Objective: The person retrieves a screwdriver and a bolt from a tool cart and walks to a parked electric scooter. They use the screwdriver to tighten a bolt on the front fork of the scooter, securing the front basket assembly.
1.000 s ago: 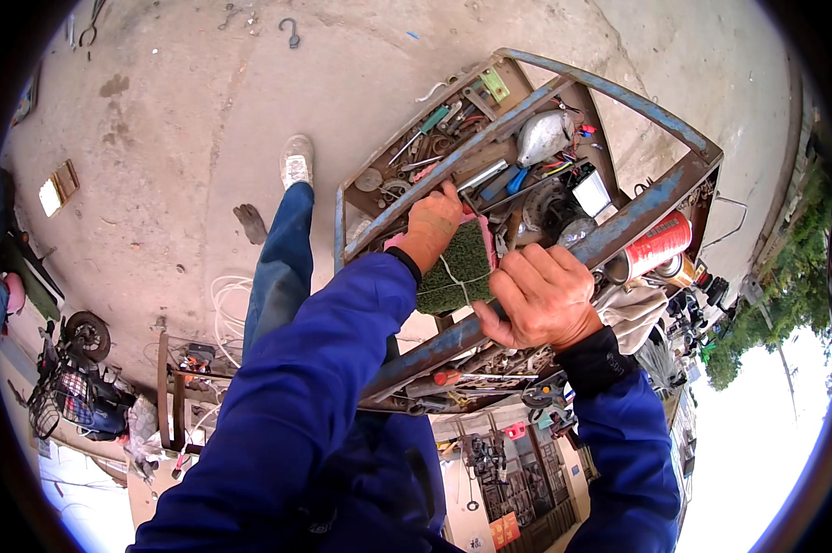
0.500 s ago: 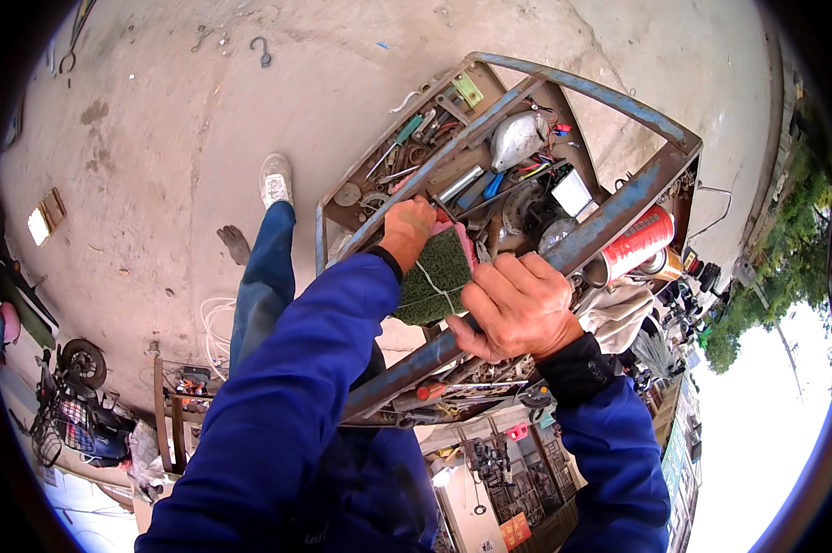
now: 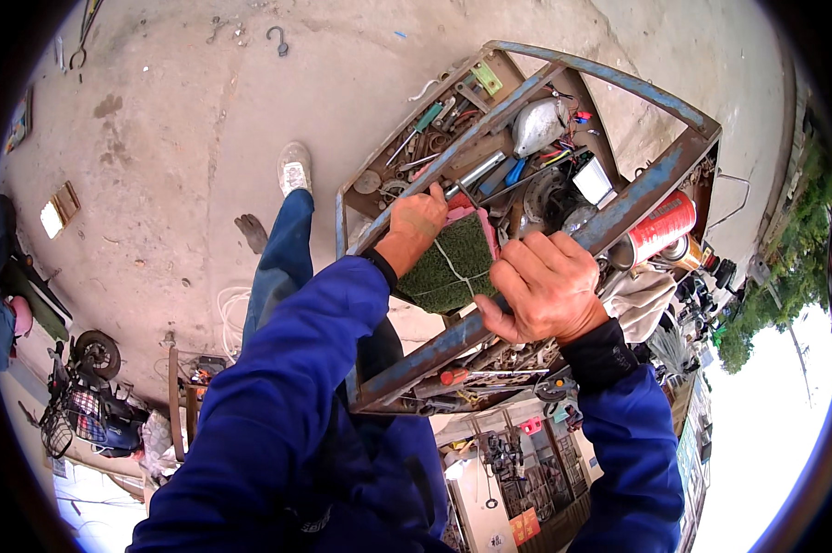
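My right hand is closed round the rusty, blue-painted metal rail of a tool cart, its thumb pressed against the near side. My left hand has its fingers curled at the left side of the cart, just inside the other rail; what they hold, if anything, is hidden. Between my hands lies a green turf-like pad, tied with white string, with pink material under its edge. Close beyond my left hand lie a shiny metal tube and a blue-handled tool.
The cart's trays hold a screwdriver, a silver teardrop-shaped housing and loose metal parts. A red can and a pale cloth sit right of my right hand. A dark glove and an iron hook lie on the concrete floor.
The whole view has shifted, so the cart and both hands appear slightly further right. Both hands stay at the cart; the left fingers sit a little differently, the right grip is unchanged.
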Tool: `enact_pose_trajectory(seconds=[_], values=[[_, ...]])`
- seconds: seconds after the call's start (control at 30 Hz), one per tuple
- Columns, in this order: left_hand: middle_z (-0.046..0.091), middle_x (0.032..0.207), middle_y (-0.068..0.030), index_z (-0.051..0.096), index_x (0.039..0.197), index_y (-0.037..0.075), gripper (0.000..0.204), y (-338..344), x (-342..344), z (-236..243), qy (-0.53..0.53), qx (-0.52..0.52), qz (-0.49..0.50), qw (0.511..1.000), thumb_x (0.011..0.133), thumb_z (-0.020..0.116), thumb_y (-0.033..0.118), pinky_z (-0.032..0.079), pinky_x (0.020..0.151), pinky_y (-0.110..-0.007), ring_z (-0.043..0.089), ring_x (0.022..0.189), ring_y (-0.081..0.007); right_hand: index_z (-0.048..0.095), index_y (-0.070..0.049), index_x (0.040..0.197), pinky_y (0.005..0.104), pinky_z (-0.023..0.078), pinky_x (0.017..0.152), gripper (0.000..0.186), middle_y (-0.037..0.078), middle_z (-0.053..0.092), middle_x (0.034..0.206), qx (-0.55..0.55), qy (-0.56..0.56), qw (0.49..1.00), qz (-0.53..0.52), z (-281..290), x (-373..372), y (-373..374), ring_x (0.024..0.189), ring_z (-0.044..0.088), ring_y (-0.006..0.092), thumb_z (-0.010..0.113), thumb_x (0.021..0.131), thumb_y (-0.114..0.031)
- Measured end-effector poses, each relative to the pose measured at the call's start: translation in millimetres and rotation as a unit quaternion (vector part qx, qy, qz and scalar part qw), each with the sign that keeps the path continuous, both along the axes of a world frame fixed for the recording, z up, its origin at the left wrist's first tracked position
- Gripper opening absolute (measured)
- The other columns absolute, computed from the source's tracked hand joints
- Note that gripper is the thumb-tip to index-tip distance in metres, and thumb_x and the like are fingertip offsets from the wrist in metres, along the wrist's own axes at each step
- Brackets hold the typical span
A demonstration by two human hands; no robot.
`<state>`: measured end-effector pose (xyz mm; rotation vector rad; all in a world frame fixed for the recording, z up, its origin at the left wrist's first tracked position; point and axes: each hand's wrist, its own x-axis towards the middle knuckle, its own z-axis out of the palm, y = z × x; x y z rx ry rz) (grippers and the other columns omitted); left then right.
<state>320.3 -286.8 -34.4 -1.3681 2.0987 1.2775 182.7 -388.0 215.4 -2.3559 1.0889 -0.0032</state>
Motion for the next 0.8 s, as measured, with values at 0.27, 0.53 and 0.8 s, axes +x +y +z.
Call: enact_pose_trajectory(seconds=[0.27,0.53,0.8], values=[[0.064,0.123,-0.0158,0.066,0.121,0.003,0.028,24,-9,-15,0.066,-0.068,0.012,0.995,0.095,0.063,0.012,0.062,0.072,-0.040,0.075,0.083,-0.0278,0.061,-0.011,0.077,0.0361,0.038,0.059,0.029,0.003,0.056,0.080,0.002,0.004,1.000,0.007,0,2,-2,0.067,0.055,0.0225,0.077,0.069,-0.035],[0.064,0.128,-0.0222,0.072,0.102,0.000,0.021,5,-31,-34,0.098,-0.193,-0.020,0.976,0.093,0.063,0.017,0.061,0.056,-0.039,0.073,0.067,-0.0264,0.055,-0.014,0.071,0.0350,0.039,0.059,0.031,0.003,0.052,0.076,0.012,0.016,1.000,0.001,1,1,-3,0.069,0.056,0.0219,0.079,0.067,-0.033],[0.066,0.092,-0.0126,0.063,0.101,0.004,0.019,9,-30,-46,0.080,-0.205,-0.144,0.965,0.097,0.062,0.022,0.058,0.053,-0.032,0.072,0.064,-0.0204,0.055,-0.015,0.071,0.0338,0.040,0.060,0.030,0.001,0.050,0.076,0.015,0.023,1.000,-0.007,3,5,-6,0.071,0.056,0.0200,0.078,0.069,-0.034]])
